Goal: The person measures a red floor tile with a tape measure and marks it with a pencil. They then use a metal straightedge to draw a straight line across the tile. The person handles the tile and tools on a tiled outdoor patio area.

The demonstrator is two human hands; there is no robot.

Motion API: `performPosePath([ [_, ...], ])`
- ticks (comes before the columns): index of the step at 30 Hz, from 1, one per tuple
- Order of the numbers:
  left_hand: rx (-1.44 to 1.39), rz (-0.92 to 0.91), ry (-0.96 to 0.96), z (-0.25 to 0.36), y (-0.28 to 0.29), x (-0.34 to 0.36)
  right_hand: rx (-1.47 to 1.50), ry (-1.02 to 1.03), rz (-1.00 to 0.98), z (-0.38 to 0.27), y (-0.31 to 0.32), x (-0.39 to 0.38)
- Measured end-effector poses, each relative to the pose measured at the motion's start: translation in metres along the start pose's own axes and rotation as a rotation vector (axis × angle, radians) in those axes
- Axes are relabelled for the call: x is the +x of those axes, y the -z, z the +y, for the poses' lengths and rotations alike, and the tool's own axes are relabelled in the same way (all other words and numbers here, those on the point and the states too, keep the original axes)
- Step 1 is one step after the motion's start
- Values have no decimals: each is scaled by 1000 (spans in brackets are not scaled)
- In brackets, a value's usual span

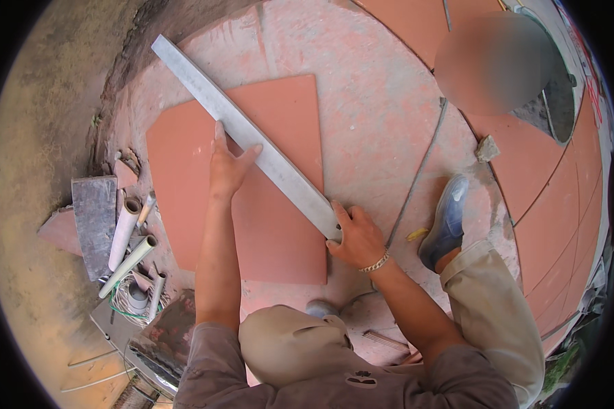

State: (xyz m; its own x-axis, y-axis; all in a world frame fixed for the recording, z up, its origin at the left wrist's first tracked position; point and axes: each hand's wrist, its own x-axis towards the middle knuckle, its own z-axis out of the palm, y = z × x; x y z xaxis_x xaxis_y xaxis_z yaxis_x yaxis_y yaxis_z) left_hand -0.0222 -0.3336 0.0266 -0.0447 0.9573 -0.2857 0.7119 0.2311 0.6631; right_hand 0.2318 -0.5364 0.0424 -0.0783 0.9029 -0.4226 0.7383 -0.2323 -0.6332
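Note:
A long grey metal straightedge (266, 153) lies diagonally over a large reddish-orange tile (273, 238), its far left end reaching past the tile's edge. My left hand (228, 163) grips the near edge of the bar around its middle, thumb on its face and fingers partly hidden. My right hand (358, 235), with a chain bracelet at the wrist, is closed around the bar's near right end, just beyond the tile's right edge. The tile has a slanted corner at its far left and rests on the dusty floor.
At the left, by the wall, lie a dark slab (94, 225), rolled tubes (126, 235), broken tile pieces (61, 228) and tangled cord (124, 300). A thin rod (419, 170) and a stone (486, 148) lie right, near laid tiles (546, 184) and a dark bucket (561, 102).

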Motion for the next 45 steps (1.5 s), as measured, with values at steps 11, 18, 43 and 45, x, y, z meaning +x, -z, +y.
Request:
performPosePath([
  [11,10,-10,4,0,0,-1,-9,10,15,5,-1,2],
  [18,-21,-10,-20,-4,-2,-1,1,18,35,6,-3,2],
  [43,55,-99,121,35,8,-8,-17,-18,17,-2,-5,1],
  [45,54,-96,117,33,7,-8,-17,-20,16,-2,-5,1],
])
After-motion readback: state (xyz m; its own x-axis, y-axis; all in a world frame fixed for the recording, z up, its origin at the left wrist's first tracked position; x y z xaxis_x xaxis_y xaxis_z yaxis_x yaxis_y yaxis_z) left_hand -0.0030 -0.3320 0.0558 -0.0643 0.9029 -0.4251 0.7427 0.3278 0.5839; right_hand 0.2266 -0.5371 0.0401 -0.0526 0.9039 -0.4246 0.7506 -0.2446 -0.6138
